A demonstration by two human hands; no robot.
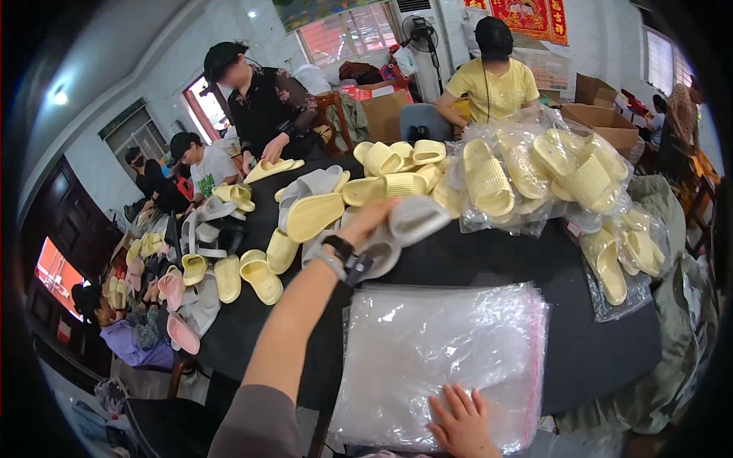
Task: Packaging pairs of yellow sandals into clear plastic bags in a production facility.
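My left hand (pixel 368 221) touches a grey slide sandal (pixel 420 219) toward the black table's (pixel 603 355) far edge; blur hides whether it grips. My right hand (pixel 463 421) spreads flat, seemingly steadying slippery clear plastic bags (pixel 435 336) by the near edge.

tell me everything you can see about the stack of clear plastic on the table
The stack of clear plastic looks like many thin, roughly rectangular bags laid in a pile, their edges slightly uneven. It is see-through but milky where layered, shiny, with light wrinkles and bright glare. A pinkish strip runs along its right edge. It lies flat on the black table, near the wearer. The right hand rests on its lower right part, fingers spread. Whether the bags are sealed can't be told.
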